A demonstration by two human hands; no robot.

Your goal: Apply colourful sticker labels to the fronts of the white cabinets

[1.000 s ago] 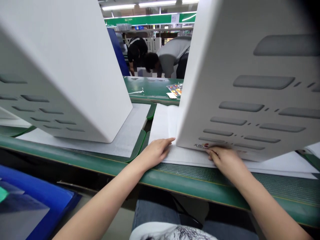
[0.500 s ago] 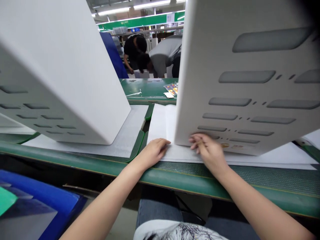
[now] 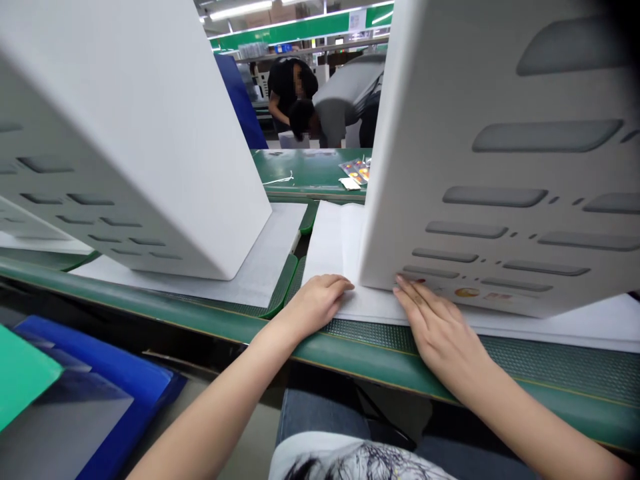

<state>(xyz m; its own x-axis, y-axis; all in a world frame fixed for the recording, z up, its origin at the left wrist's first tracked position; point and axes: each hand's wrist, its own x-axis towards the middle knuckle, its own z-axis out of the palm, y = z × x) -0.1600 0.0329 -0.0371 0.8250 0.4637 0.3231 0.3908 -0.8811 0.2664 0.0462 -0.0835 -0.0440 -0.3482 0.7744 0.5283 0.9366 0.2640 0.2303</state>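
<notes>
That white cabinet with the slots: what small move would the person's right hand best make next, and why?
Probably press and smooth along the bottom edge. The right hand lies flat with fingertips at the small stickers low on the white cabinet, while the left hand pins the white foam sheet at its corner.

both bare forearms reached forward and up from the lower edge of the view, converging slightly toward the middle. the left hand (image 3: 313, 303) lay palm down, fingers loosely curled and held together, knuckles raised, the thumb tucked out of sight, wrist straight. the right hand (image 3: 440, 330) lay flatter, palm down, fingers extended and close together, pointing up and to the left, the fingertips (image 3: 403, 288) pressed forward. the right wrist bent a little inward. the two hands were near each other, not touching.
</notes>
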